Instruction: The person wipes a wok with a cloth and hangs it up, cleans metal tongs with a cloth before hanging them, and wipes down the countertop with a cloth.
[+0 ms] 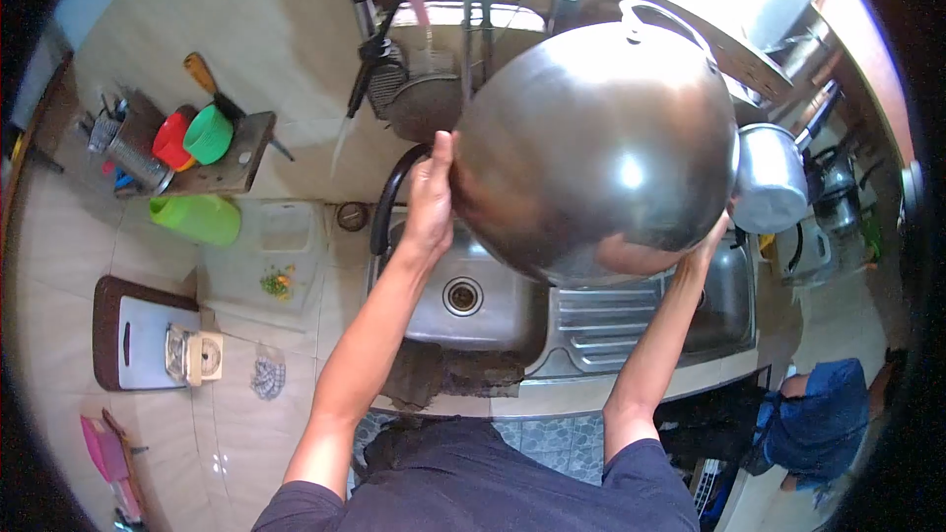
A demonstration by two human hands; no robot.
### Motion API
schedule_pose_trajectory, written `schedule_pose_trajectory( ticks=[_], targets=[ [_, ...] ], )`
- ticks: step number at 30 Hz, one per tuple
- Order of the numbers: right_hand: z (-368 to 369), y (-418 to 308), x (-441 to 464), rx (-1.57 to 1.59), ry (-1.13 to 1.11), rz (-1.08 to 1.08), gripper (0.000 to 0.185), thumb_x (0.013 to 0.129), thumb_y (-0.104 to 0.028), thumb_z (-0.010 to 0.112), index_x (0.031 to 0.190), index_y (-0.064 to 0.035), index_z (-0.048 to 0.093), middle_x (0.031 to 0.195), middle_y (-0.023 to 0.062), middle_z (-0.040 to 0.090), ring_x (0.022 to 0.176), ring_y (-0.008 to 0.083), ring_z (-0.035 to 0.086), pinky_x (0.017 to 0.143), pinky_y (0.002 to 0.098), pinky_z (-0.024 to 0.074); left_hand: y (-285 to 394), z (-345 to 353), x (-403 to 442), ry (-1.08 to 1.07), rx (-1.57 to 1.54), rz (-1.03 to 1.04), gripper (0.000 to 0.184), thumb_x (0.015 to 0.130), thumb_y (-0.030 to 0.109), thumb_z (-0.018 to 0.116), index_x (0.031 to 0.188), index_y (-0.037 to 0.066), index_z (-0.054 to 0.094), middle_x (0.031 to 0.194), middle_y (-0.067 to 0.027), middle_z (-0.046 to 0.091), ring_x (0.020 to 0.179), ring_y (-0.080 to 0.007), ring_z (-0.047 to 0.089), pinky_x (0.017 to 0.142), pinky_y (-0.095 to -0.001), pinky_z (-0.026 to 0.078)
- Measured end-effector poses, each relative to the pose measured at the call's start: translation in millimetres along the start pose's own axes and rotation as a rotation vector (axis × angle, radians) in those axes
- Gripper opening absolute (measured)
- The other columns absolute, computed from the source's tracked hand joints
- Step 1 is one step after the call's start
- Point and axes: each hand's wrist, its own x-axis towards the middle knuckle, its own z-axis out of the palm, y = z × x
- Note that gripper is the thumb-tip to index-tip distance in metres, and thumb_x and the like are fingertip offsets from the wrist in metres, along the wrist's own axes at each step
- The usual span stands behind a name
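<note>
A large, round-bottomed metal wok (601,148) is held up over the sink (473,256), its shiny outer side facing me and a loop handle at its upper rim. My left hand (431,197) grips its left edge, thumb up. On the right, my right hand (711,238) supports the lower right edge, most of its fingers hidden behind the metal. Below the wok, the left sink basin with its drain (462,297) and the ribbed drainboard (611,325) show. A black curved faucet or hose (387,202) stands beside my left hand.
A wall shelf (246,153) holds red and green cups. Below it are a green container (197,219), a kitchen scale (202,355) and a cutting board (138,335). Utensils hang behind the wok. A saucepan (771,177) hangs at right. Another person (813,424) is at lower right.
</note>
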Motion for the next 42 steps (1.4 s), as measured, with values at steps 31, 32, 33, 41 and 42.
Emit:
schedule_pose_trajectory(
  ticks=[31, 32, 33, 41, 42],
  targets=[
    [37, 51, 33, -0.163, -0.171, -0.051, 0.046, 0.097, -0.029, 0.040, 0.130, 0.0012, 0.048, 0.125, 0.0104, 0.054, 0.107, 0.0272, 0.056, 0.091, 0.0427, 0.0470, -46, -26, 11, 0.040, 0.222, 0.132, 0.042, 0.095, 0.044, 0.056, 0.079, 0.005, 0.056, 0.074, 0.0063, 0.046, 0.073, -0.0046, 0.039, 0.068, -0.0237, 0.034],
    [37, 51, 34, -0.169, -0.174, -0.055, 0.046, 0.097, -0.029, 0.039, 0.130, 0.0012, 0.048, 0.125, 0.0104, 0.054, 0.107, 0.0273, 0.055, 0.091, 0.0428, 0.0469, -47, -28, 8, 0.031, 0.338, 0.077, 0.040, 0.096, 0.042, 0.054, 0.091, 0.003, 0.062, 0.082, 0.0046, 0.055, 0.081, -0.0053, 0.047, 0.078, -0.0233, 0.038],
    [37, 52, 33, -0.173, -0.174, -0.059, 0.046, 0.097, -0.029, 0.039, 0.131, 0.0011, 0.047, 0.125, 0.0104, 0.054, 0.107, 0.0274, 0.055, 0.091, 0.0429, 0.0468, -48, -27, 4, 0.033, 0.334, 0.073, 0.040, 0.096, 0.042, 0.054, 0.091, 0.003, 0.062, 0.082, 0.0046, 0.055, 0.081, -0.0053, 0.047, 0.078, -0.0233, 0.038],
    [26, 65, 26, -0.246, -0.189, -0.123, 0.048, 0.097, -0.031, 0.038, 0.131, 0.0009, 0.046, 0.127, 0.0104, 0.053, 0.108, 0.0279, 0.055, 0.092, 0.0436, 0.0463, -73, -25, -31, 0.177, 0.553, 0.201, 0.057, 0.091, 0.045, 0.060, 0.122, -0.002, 0.052, 0.112, -0.0178, 0.062, 0.110, -0.0241, 0.058, 0.094, -0.0348, 0.043],
    [23, 68, 24, -0.279, -0.194, -0.153, 0.048, 0.097, -0.031, 0.038, 0.132, 0.0009, 0.046, 0.127, 0.0104, 0.053, 0.108, 0.0280, 0.054, 0.092, 0.0437, 0.0463, -83, -26, -31, 0.175, 0.520, 0.236, 0.058, 0.090, 0.045, 0.062, 0.122, -0.002, 0.050, 0.112, -0.0185, 0.061, 0.110, -0.0268, 0.057, 0.094, -0.0363, 0.043]
  ],
)
